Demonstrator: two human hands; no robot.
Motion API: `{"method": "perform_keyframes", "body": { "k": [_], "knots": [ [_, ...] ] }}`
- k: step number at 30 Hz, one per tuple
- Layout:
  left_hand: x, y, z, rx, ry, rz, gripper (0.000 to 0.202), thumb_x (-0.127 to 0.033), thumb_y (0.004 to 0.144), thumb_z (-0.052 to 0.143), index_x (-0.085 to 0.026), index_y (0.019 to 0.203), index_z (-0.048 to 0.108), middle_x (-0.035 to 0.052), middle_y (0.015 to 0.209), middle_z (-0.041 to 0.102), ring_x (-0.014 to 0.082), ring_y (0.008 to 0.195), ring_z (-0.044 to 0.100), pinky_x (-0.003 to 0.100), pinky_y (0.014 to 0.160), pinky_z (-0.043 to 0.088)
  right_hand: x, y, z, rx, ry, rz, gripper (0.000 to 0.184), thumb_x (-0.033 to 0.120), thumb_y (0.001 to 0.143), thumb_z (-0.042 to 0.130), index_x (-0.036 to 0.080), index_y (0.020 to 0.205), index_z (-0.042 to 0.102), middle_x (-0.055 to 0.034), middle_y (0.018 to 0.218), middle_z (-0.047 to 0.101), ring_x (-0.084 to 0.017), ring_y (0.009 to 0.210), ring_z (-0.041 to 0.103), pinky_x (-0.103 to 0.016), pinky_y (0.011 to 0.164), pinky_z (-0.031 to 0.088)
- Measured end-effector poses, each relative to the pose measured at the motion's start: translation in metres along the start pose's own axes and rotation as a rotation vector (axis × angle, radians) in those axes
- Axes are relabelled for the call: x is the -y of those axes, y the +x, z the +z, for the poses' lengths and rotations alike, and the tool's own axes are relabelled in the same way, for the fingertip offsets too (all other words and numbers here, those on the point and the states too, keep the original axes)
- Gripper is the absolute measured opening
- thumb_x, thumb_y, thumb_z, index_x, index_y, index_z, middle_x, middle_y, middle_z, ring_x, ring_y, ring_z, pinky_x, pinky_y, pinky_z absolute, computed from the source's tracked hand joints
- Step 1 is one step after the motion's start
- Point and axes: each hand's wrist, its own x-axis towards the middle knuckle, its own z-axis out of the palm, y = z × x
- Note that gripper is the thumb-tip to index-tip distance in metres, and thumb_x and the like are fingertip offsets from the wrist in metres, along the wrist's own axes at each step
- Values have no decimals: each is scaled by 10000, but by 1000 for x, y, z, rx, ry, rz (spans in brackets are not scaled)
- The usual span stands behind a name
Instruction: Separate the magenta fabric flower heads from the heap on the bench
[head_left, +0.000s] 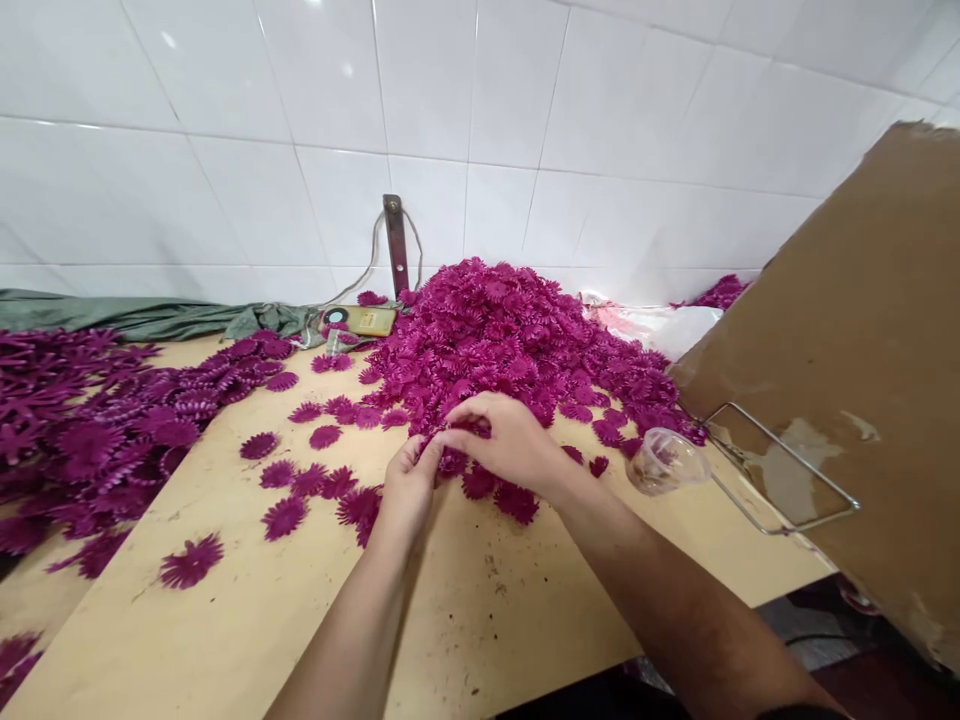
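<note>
While the big heap [510, 330] of magenta flower pieces lies far on the table [487, 620], the left hand [409, 485] and right hand [506, 440] meet at its near edge, fingertips narrowed in a shared pinch on one flower piece [465, 430]. By the look of it, most pieces lie heaped; a flatter spread [97, 430] lies left, with loose ones [315, 480] between. The pinched piece is round, without a long axis, and too hidden to tell its facing. A clear cup [664, 460] stands right.

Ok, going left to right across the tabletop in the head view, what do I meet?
Dark purple flower heap → lone loose flower → left hand → pinched flower → right hand → clear plastic cup → cardboard sheet.
</note>
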Motion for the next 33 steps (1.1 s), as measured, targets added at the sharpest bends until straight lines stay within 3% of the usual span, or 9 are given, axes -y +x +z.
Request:
{"method": "perform_keyframes", "body": {
  "k": [2, 5, 8, 12, 17, 20, 24, 29, 33],
  "knots": [
    [0, 0, -1, -26, -28, -24, 435, -530, 517, 696, -180, 528, 438, -88, 405, 367, 54, 398, 290, 203, 420, 222, 1, -2, 11, 114, 157, 46, 92, 195, 729, 599, 166, 814, 616, -28, 794, 644, -138, 736, 587, -311, 731, 468],
    [-3, -3, 0, 73, -49, -27, 447, -591, 563, 639, -171, 576, 488, -55, 464, 456, 76, 444, 377, 217, 465, 304, -5, 1, 22, 104, 268, 67, 81, 112, 731, 557, 167, 787, 579, 2, 715, 621, -107, 655, 572, -247, 650, 458],
    [-6, -7, 2, 128, -6, 46, 424, -575, 589, 630, -174, 582, 495, -39, 516, 480, 100, 514, 434, 237, 530, 355, -12, 6, 24, -68, 43, 55, 101, 111, 761, 499, 177, 729, 569, -4, 678, 608, -126, 633, 556, -262, 642, 433],
    [-8, -11, 4, 58, 104, 131, 386, -462, 590, 672, -189, 526, 406, -82, 477, 352, 71, 473, 322, 211, 489, 292, -27, 18, 15, -290, -241, 154, 178, 114, 802, 403, 168, 823, 572, -46, 695, 610, -180, 672, 570, -324, 690, 429],
    [-4, -10, 3, 35, 93, 80, 355, -446, 614, 650, -188, 538, 417, -68, 488, 405, 78, 489, 358, 213, 506, 302, -34, 22, -6, -482, -275, 93, 225, 93, 730, 496, 150, 921, 600, -143, 1081, 555, -261, 1053, 495, -419, 896, 387],
    [0, -6, 2, -5, 18, 60, 397, -461, 577, 682, -189, 525, 398, -80, 473, 361, 69, 466, 320, 209, 483, 279, -19, 11, -3, -202, -7, -1, 197, 150, 749, 523, 171, 926, 609, -98, 1019, 601, -207, 964, 551, -388, 856, 434],
    [2, -3, 1, 5, -49, 0, 428, -536, 581, 663, -179, 525, 433, -79, 431, 366, 63, 428, 309, 206, 453, 257, -4, 0, 12, 181, 343, 90, 39, 165, 720, 581, 162, 758, 588, -11, 722, 621, -111, 666, 573, -265, 665, 470],
    [-3, -8, 3, 90, -22, -11, 453, -606, 600, 612, -166, 566, 509, -40, 464, 458, 95, 479, 421, 227, 496, 325, -14, 3, 21, 136, 414, 174, 90, 100, 663, 591, 159, 632, 531, 53, 552, 514, -72, 518, 460, -220, 546, 396],
    [-2, -10, 5, 127, 52, 80, 406, -497, 562, 702, -176, 541, 454, -65, 487, 428, 73, 483, 367, 215, 494, 301, -31, 14, 18, -100, 430, 174, 126, 127, 695, 538, 171, 591, 484, 57, 525, 475, -81, 503, 449, -224, 538, 388]
  ]
}}
